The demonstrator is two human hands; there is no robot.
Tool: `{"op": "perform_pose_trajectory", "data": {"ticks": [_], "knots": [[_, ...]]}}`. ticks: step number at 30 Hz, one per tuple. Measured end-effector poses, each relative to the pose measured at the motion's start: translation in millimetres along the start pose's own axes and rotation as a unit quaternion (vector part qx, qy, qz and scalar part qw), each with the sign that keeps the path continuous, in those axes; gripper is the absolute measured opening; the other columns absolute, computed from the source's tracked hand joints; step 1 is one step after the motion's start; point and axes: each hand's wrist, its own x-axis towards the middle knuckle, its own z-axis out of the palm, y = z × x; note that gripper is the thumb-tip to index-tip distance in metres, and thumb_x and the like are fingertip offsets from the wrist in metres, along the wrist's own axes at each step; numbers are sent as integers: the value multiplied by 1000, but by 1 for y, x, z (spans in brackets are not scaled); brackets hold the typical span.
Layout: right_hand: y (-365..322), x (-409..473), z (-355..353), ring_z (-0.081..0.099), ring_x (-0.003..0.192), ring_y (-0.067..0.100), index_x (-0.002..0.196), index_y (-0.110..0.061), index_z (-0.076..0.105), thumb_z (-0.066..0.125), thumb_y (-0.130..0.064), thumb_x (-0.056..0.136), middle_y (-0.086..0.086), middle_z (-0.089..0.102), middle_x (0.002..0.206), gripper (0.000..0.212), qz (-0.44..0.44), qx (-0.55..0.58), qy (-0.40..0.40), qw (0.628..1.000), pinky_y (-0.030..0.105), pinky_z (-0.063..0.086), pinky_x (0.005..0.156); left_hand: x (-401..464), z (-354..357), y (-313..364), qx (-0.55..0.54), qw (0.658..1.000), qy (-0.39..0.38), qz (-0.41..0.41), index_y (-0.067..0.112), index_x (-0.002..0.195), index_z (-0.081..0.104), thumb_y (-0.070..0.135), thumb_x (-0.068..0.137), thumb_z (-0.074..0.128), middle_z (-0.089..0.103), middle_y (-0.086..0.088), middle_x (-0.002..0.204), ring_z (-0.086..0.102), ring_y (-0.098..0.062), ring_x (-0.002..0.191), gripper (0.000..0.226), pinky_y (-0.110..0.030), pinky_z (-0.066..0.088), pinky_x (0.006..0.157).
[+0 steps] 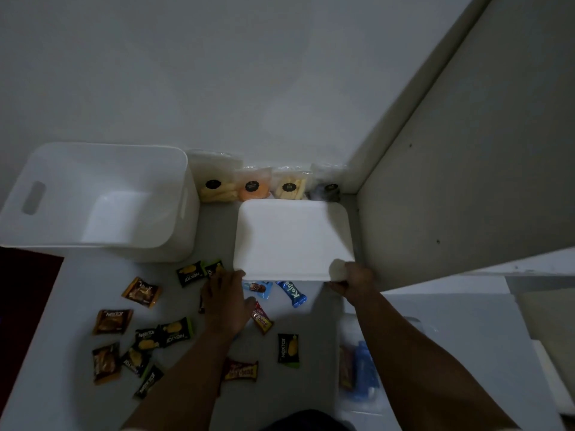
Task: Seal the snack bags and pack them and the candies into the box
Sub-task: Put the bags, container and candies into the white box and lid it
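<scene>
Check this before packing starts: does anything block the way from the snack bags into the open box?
Partly. The flat white lid, held by both hands, lies right before the clear snack bags by the wall. The open white plastic box itself looks unobstructed.

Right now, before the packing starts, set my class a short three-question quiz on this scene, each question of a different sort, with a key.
1. True or false: the white box already holds candies.
2. Multiple choice: both hands hold the white lid by which edge? A) the far edge B) the near edge C) the wall-side edge
3. Fill in: the number of snack bags standing against the wall is ____.

Key
1. False: the box's inside shows empty; the candies lie scattered on the table.
2. B: the left hand and right hand grip its near edge.
3. Four.
</scene>
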Motion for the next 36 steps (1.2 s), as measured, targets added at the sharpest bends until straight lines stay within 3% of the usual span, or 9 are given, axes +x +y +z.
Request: {"op": "perform_pose_trajectory", "data": {"ticks": [2,5,9,15,19,22,28,32,36], "knots": [[0,-2,3,64,96,39,130,0,53,68,-28,89,22,60,123,51,-29,-113,57,992,56,58,85,-2,-4,0,9,1000,5,9,25,130,57,39,75,78,56,-6,130,45,-35,131,60,-55,36,108],[13,-26,11,58,117,40,129,-5,52,68,-32,85,21,56,130,54,-208,-338,162,903,43,51,94,-4,-11,-1,28,999,22,37,24,119,64,34,74,80,60,-6,121,54,-33,117,49,-52,43,97],[43,-55,22,68,98,31,98,-11,69,55,-27,93,13,70,103,21,-336,-493,20,802,32,51,75,-7,-12,-8,53,989,32,137,25,113,70,29,79,73,61,-2,110,60,-29,103,35,-43,50,85],[76,-65,33,60,119,28,140,-25,52,61,-35,93,6,65,127,48,-350,-610,-61,708,37,49,91,-17,-8,-13,97,975,-13,199,30,116,73,35,68,76,62,-3,115,59,-31,103,48,-44,53,81],[92,-63,29,63,109,29,130,-24,51,65,-33,91,7,67,118,43,-362,-634,-71,679,38,51,83,-24,-1,-24,133,968,-45,207,23,111,76,34,65,69,62,-3,107,58,-32,101,47,-44,51,80],[102,-66,24,61,111,30,121,-19,56,65,-29,91,8,65,119,32,-355,-627,-73,690,38,51,84,-25,-2,-29,117,968,-33,221,19,114,73,28,67,68,62,-5,112,57,-32,106,48,-46,51,85],[106,-62,37,64,106,25,122,-22,57,63,-66,84,3,65,116,58,-348,-573,-12,742,35,51,81,-14,-13,-21,108,953,-10,283,25,138,58,30,73,68,51,-4,145,47,-29,127,65,-46,48,99],[110,-55,50,63,108,27,124,-24,55,65,-48,88,5,63,121,45,-326,-581,-14,746,35,50,82,-13,-6,-20,124,959,-42,252,26,143,52,30,71,72,39,-10,156,34,-33,134,75,-53,46,101],[121,-55,53,62,112,27,133,-26,53,66,-38,87,5,59,127,49,-325,-579,-42,747,40,53,90,-20,4,-21,129,967,-95,200,36,159,18,30,84,59,-1,-10,168,12,-37,148,86,-54,25,116]]}}
